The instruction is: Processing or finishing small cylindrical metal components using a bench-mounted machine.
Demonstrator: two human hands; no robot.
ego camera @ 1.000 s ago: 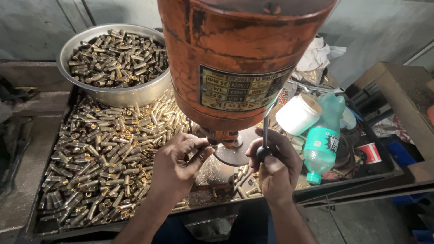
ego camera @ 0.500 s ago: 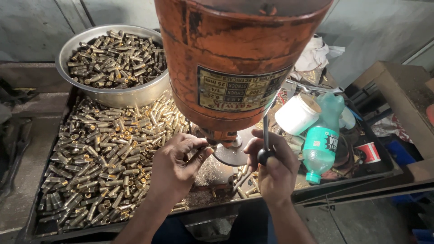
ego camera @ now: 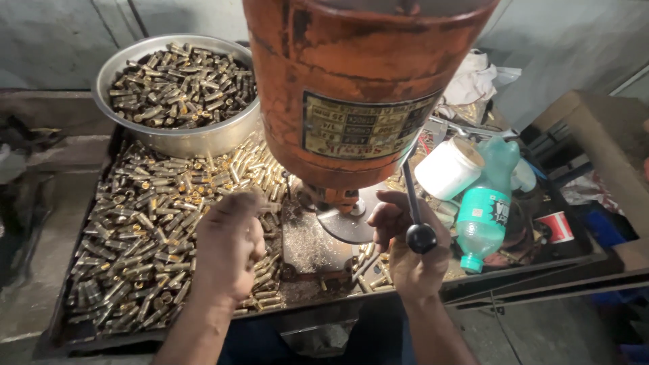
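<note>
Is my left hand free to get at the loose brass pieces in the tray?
Probably yes. The left hand hovers right over the brass pieces heaped in the tray, with nothing between them; the orange machine stands off to its right.

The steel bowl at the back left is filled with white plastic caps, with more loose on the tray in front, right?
Not quite: the head view shows the steel bowl filled with small brass cylinders, not white plastic caps. More of them do lie loose on the tray in front.

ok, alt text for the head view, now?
A person's right hand is at a black-knobbed lever of an orange bench machine, while the left hand hovers, blurred, over a tray heaped with small brass cylinders.
</note>
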